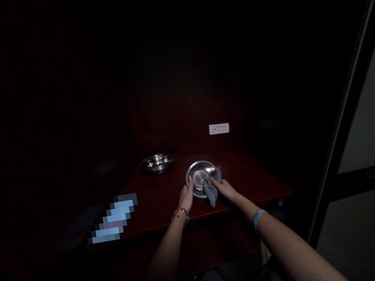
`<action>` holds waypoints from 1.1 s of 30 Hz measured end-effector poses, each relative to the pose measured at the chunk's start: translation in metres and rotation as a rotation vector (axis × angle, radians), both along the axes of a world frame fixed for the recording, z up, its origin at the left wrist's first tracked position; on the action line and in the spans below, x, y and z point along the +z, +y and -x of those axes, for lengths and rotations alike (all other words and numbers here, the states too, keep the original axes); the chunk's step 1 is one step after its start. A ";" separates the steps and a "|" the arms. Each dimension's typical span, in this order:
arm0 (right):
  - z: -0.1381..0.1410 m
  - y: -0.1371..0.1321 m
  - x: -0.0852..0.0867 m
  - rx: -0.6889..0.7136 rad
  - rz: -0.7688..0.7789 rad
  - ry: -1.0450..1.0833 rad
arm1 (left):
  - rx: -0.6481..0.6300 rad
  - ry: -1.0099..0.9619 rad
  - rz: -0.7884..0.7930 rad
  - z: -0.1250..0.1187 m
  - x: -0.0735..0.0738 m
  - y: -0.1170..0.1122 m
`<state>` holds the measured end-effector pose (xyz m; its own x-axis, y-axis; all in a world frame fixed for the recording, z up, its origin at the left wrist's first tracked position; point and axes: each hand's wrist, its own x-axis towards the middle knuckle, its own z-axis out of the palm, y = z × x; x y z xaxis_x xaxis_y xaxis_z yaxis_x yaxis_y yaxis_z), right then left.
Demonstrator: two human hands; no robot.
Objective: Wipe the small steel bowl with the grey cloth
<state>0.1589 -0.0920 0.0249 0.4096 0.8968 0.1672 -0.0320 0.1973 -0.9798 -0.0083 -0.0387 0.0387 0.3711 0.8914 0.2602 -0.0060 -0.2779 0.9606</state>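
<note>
A shiny round metal bowl (198,175) is tilted toward me above the front part of the dark red desk (168,196). My left hand (186,196) grips its left rim, thumb on the inner side and fingers behind it. At the bowl's right side my right hand (225,188) is closed on a grey-green cloth (211,192), which lies against the inside of the bowl and hangs over its lower rim. Farther back on the left, a stack of similar metal bowls (158,163) rests on the desk.
A white power socket (219,128) is set in the dark red back panel. On the left, a bright blue pixelated patch (114,220) covers something at the desk's edge. A dark-framed pale panel (369,129) stands at the right. Much of the surroundings is too dark to make out.
</note>
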 end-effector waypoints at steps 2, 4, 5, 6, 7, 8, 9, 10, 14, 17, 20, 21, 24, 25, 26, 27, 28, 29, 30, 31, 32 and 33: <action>0.001 -0.002 0.001 -0.002 0.086 -0.016 | -0.017 -0.011 0.000 0.000 0.001 -0.001; 0.000 -0.003 0.002 0.000 0.139 -0.025 | -0.021 -0.018 0.004 0.000 0.003 -0.002; 0.000 -0.003 0.003 0.006 0.146 -0.019 | -0.021 -0.023 0.006 0.001 0.003 -0.003; 0.000 -0.003 0.003 0.011 0.148 -0.012 | -0.019 -0.031 0.007 0.001 0.003 -0.003; 0.001 -0.002 0.004 0.016 0.150 -0.001 | -0.022 -0.040 0.010 0.001 0.003 -0.003; 0.001 -0.002 0.004 0.022 0.151 0.013 | -0.023 -0.050 0.013 0.001 0.003 -0.003; 0.002 -0.001 0.004 0.027 0.155 0.027 | -0.021 -0.060 0.015 0.001 0.003 -0.003; 0.003 0.000 0.003 0.033 0.160 0.042 | -0.015 -0.068 0.015 0.001 0.003 -0.003; 0.006 0.002 0.000 0.052 0.179 0.087 | -0.017 -0.092 -0.020 0.000 0.002 -0.002; 0.006 0.002 -0.002 0.057 0.196 0.100 | -0.054 -0.118 -0.049 -0.002 0.000 -0.001; 0.004 0.004 -0.002 0.027 0.220 0.085 | -0.067 -0.149 -0.049 -0.004 -0.002 0.001; 0.004 0.005 -0.002 0.010 0.229 0.065 | -0.064 -0.158 -0.042 -0.004 -0.003 0.001; 0.001 0.009 -0.001 -0.035 0.235 -0.028 | -0.046 -0.171 -0.011 -0.004 -0.004 0.003; 0.001 0.010 -0.002 -0.047 0.227 -0.055 | -0.038 -0.171 -0.004 -0.004 -0.004 0.003; 0.001 0.011 -0.003 -0.055 0.218 -0.072 | -0.030 -0.169 -0.003 -0.004 -0.005 0.004; 0.001 0.013 -0.004 -0.061 0.209 -0.076 | -0.023 -0.165 -0.008 -0.004 -0.006 0.004; 0.002 0.014 -0.005 -0.067 0.202 -0.070 | -0.019 -0.159 -0.019 -0.004 -0.006 0.004; 0.003 0.015 -0.006 -0.073 0.197 -0.056 | -0.014 -0.151 -0.034 -0.005 -0.007 0.005; 0.004 0.015 -0.007 -0.081 0.192 -0.038 | -0.015 -0.142 -0.053 -0.006 -0.009 0.006; 0.006 0.016 -0.007 -0.091 0.189 -0.018 | -0.017 -0.135 -0.078 -0.007 -0.010 0.006; 0.009 0.016 -0.007 -0.101 0.186 0.005 | -0.016 -0.132 -0.106 -0.008 -0.011 0.007; 0.011 0.016 -0.007 -0.112 0.184 0.030 | -0.011 -0.131 -0.136 -0.009 -0.013 0.008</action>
<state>0.1475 -0.0756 0.0184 0.5108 0.8597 -0.0091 -0.0500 0.0191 -0.9986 0.0005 -0.0307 0.0258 0.3357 0.8408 0.4247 -0.1324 -0.4042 0.9050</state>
